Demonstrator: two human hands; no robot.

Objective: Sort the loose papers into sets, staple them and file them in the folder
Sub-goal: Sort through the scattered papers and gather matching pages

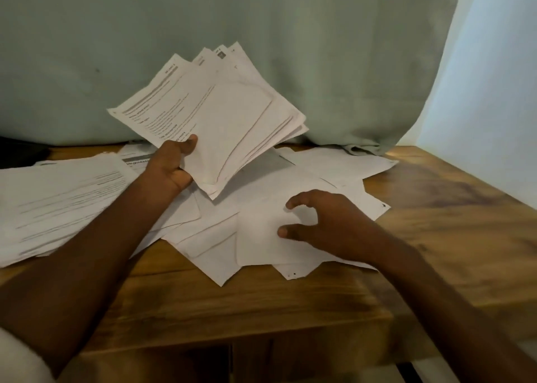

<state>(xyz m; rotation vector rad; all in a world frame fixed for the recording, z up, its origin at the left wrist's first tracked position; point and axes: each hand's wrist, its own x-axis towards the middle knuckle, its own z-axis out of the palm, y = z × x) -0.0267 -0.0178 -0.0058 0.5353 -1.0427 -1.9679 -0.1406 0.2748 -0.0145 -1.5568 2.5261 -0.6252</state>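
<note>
White loose papers (290, 231) mid-bench, thin & floppy: left hand (171, 167) pinches fanned sheaf (226, 121) by corner; right hand (322, 223), fingers spread, presses pile.

Pale green curtain (290, 34) behind wooden table (436, 223); perhaps daylight at right.

Head view, looking forward-down, close over table (436, 223).

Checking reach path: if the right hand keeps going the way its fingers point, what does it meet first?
Probably the loose sheets under the right hand: its fingers point left, low over the pile. Contact is unclear.
</note>
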